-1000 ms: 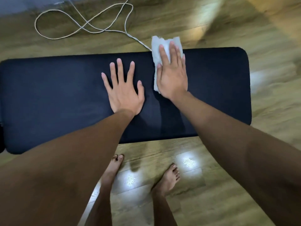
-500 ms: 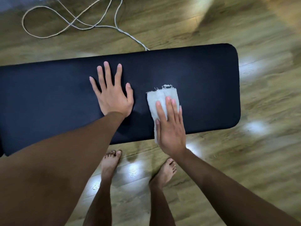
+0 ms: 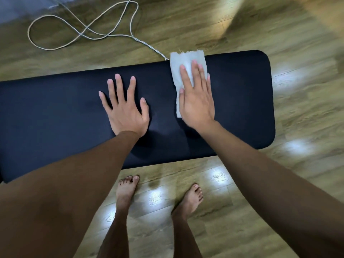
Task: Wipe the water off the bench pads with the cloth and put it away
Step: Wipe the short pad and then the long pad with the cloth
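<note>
A long dark navy bench pad runs across the view from left to right. A folded white cloth lies on its far edge, right of the middle, and sticks out a little past that edge. My right hand presses flat on the cloth with the fingers together. My left hand rests flat on the bare pad just left of it, fingers spread, holding nothing. A faint damp sheen shows on the pad between my forearms.
The bench stands on a wooden plank floor. A white cord loops on the floor behind the pad and runs under its far edge. My two bare feet stand close to the near edge.
My right hand has pushed the cloth from the near edge of the pad across to the far edge. One second ago it was also at the far edge. The left hand stays planted.
</note>
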The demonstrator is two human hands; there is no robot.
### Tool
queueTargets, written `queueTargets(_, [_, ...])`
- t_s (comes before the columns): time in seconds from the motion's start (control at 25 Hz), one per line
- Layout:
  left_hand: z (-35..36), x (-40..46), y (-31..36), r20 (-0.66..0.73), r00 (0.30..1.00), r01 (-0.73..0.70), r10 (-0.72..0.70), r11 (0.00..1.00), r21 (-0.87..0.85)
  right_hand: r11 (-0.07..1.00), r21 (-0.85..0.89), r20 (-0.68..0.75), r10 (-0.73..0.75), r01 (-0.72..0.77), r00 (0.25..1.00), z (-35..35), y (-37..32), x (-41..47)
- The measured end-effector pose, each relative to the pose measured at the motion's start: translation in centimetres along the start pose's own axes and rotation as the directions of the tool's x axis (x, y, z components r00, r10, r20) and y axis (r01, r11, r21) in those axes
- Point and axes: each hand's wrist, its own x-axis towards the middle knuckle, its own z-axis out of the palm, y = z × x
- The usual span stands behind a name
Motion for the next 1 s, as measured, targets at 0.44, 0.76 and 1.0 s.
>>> queueTargets(0.44, [0.1, -0.1, -0.1, -0.020, 1.000, 0.001, -0.002, 1.000, -0.016, 1.000, 0.004, 0.014, -0.001, 0.001, 1.000, -0.2, 3.2, -8.2])
queueTargets(0.76, [0.5, -0.1, -0.3, -0.070, 0.997, -0.016, 0.013, 0.999, -0.041, 0.999, -0.025, 0.039, 0.031, -0.030, 0.999, -2.6, 4.3, 4.3])
queueTargets(1.0, [0.6, 0.0, -0.2, -0.089, 0.996, -0.011, 0.008, 0.999, -0.040, 0.996, 0.019, -0.061, 0.090, -0.089, 0.994, -0.6, 5.0, -8.8])
